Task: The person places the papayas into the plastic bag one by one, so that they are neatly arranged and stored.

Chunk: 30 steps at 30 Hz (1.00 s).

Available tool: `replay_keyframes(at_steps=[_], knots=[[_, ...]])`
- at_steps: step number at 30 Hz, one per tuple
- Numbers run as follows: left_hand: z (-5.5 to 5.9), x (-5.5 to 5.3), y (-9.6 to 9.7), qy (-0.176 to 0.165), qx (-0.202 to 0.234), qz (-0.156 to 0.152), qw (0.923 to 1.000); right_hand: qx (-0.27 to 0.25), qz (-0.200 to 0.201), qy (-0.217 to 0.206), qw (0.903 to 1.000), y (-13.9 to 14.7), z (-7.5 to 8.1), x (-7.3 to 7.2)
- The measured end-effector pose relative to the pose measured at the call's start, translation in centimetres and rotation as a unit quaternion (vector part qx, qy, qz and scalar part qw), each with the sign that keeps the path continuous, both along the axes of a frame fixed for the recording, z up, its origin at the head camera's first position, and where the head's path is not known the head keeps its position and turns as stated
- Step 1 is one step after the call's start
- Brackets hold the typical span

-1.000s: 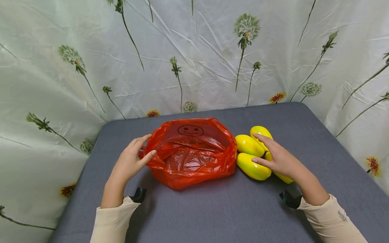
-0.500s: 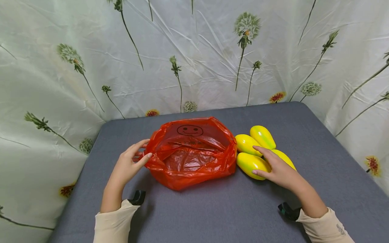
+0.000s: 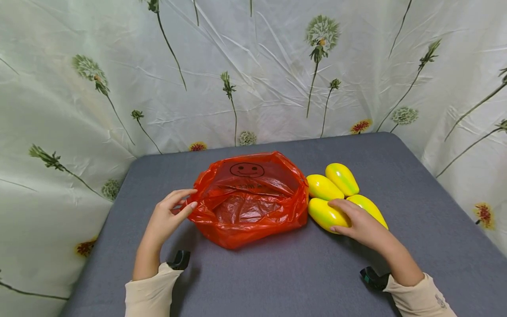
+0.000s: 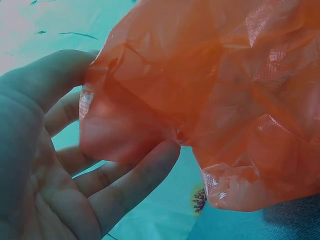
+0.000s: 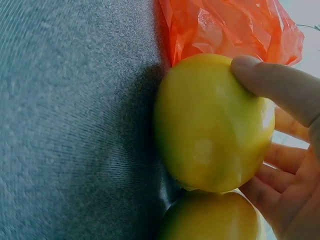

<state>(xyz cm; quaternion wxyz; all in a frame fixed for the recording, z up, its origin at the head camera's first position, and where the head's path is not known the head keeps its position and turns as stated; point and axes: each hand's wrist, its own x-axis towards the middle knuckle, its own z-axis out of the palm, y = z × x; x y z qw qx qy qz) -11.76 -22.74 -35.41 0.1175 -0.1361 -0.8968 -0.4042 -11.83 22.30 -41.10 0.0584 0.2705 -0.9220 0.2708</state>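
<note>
A red plastic bag with a printed smiling face lies with its mouth open on the grey table. At the bag's left side is my left hand, thumb and fingers spread about the edge; in the left wrist view a fingertip touches the red film. To the bag's right, glossy yellow mangoes lie close together. My right hand holds the nearest mango, which still rests by the bag. In the right wrist view the thumb lies on this mango, with the other fingers around its far side.
Other mangoes sit behind and beside the held one: one at the bag's edge, one farther back, one to the right. The grey table ends at a curtain printed with flowers.
My right hand has come down and towards the front, from above the mangoes onto the nearest one. The left hand has moved slightly down along the bag's edge. The bag has barely moved.
</note>
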Motion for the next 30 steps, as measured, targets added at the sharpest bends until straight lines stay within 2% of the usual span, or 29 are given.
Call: replay_keyframes(at_steps=[2, 8, 11, 22, 29, 30], knots=[[0.1, 0.1, 0.1, 0.001, 0.002, 0.0, 1.0, -0.002, -0.003, 0.006, 1.0, 0.0, 0.0, 0.0], [-1.9, -0.9, -1.3, -0.008, 0.002, 0.007, 0.9999, -0.014, -0.009, 0.017, 0.9997, 0.0, 0.4, 0.1], [-2.3, -1.1, -1.7, -0.01, 0.008, 0.009, 0.9999, -0.017, -0.011, 0.032, 0.9993, 0.1, 0.6, 0.2], [-2.3, -1.0, -1.7, -0.015, 0.01, 0.014, 0.9997, -0.048, -0.016, 0.095, 0.9942, -0.2, 2.6, 0.6], [-2.2, -1.1, -1.7, -0.013, 0.016, 0.008, 0.9997, -0.076, -0.001, 0.148, 0.986, -0.6, 4.6, 0.6], [-1.8, -0.9, -1.4, -0.013, 0.016, 0.008, 0.9998, -0.08, 0.002, 0.155, 0.9846, -0.7, 4.8, 0.5]])
